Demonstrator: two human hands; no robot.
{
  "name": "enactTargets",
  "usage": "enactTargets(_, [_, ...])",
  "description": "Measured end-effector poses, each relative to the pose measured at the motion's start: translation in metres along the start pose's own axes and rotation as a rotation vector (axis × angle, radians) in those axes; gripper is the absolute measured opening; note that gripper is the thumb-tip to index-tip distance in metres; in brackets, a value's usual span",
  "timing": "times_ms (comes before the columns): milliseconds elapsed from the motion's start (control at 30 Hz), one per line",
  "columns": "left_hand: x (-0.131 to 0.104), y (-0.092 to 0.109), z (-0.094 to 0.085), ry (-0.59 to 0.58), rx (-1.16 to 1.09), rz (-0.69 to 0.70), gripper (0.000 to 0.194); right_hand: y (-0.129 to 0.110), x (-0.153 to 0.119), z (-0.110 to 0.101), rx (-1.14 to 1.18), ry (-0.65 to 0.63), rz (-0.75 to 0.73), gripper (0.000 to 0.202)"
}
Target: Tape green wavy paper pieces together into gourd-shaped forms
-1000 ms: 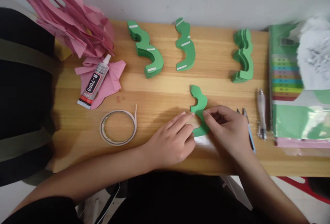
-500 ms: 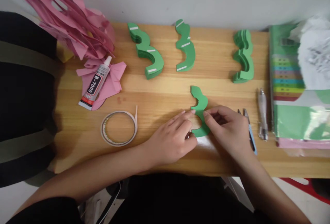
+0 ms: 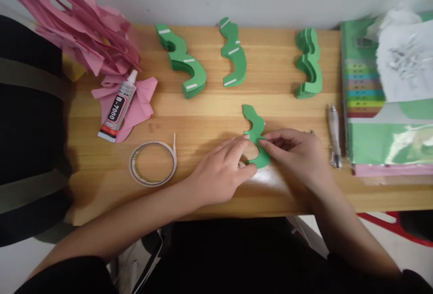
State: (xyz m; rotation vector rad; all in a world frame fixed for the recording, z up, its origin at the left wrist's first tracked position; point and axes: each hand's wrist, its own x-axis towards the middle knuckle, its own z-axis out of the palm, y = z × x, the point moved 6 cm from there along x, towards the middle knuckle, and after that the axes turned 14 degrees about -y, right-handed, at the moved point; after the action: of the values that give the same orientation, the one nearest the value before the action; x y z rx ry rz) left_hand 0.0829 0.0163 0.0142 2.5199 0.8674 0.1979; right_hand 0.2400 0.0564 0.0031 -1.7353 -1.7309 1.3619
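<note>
A wavy green paper piece (image 3: 256, 127) lies on the wooden table near its front edge. My left hand (image 3: 223, 170) grips its left side, with the fingertips at the middle bump and the thumb on the lower end. From the right, my right hand (image 3: 294, 149) pinches the piece's right edge between thumb and forefinger. Behind it lie a green stack with white strips (image 3: 189, 66), a second green shape with white strips (image 3: 234, 55) and a plain green stack (image 3: 313, 64). A roll of white tape (image 3: 153, 183) rests left of my left hand.
Pink paper shapes (image 3: 91, 23) stand at the back left, with a glue tube (image 3: 118, 107) lying on folded pink paper (image 3: 145, 100). On the right are a pen (image 3: 334, 136) and packs of coloured paper (image 3: 368, 140) under white torn paper (image 3: 402, 64).
The view has shifted, so most things sit further left and slightly higher. My right hand now covers most of the blue-handled tool. Both hands remain on the green piece.
</note>
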Motion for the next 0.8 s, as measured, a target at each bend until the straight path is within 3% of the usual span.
enactTargets(333, [-0.002, 0.002, 0.008, 0.001, 0.193, 0.04, 0.035, 0.002, -0.007, -0.002, -0.136, 0.04, -0.039, 0.02])
enactTargets(433, [-0.003, 0.002, 0.009, -0.04, 0.219, 0.047, 0.037, -0.006, -0.016, 0.002, -0.345, 0.057, -0.178, 0.025])
enactTargets(533, [-0.002, 0.001, 0.01, -0.08, 0.232, 0.029, 0.034, -0.019, -0.03, 0.015, -0.735, 0.11, -0.339, 0.034])
enactTargets(633, [-0.001, 0.002, 0.009, -0.101, 0.237, 0.021, 0.033, -0.024, -0.04, 0.025, -1.021, 0.17, -0.374, 0.034])
enactTargets(800, [0.0, 0.004, 0.007, -0.118, 0.248, 0.019, 0.031, -0.017, -0.056, 0.028, -1.065, 0.194, -0.404, 0.037])
